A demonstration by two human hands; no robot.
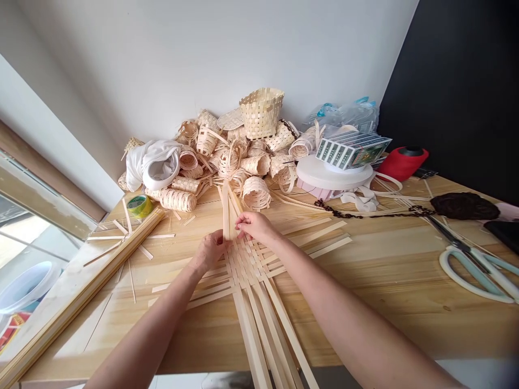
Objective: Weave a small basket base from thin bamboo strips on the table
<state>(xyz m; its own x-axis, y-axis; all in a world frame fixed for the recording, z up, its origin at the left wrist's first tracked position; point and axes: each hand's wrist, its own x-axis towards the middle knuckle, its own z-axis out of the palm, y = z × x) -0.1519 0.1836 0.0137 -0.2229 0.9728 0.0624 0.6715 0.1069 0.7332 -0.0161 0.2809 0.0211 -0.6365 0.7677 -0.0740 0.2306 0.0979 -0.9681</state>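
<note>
A flat woven mat of pale wood strips (245, 263) lies on the table in front of me, its loose strip ends fanning out on all sides. At the mat's far left corner my left hand (212, 249) is closed, thumb and fingers pinching an upright strip (226, 216). My right hand (254, 226) reaches over the far edge with its fingertips pinched together at the strips there; what exactly lies between them is partly hidden. Long loose strips (259, 335) run from the mat towards me and past the table's front edge.
Small woven baskets (256, 193) are heaped against the wall. A bundle of long strips (89, 286) lies at left near a tape roll (139, 206). At right are scissors (474, 265), a dark chain (365, 215), a white turntable (334, 173) carrying boxes, and a red thread cone (401, 163).
</note>
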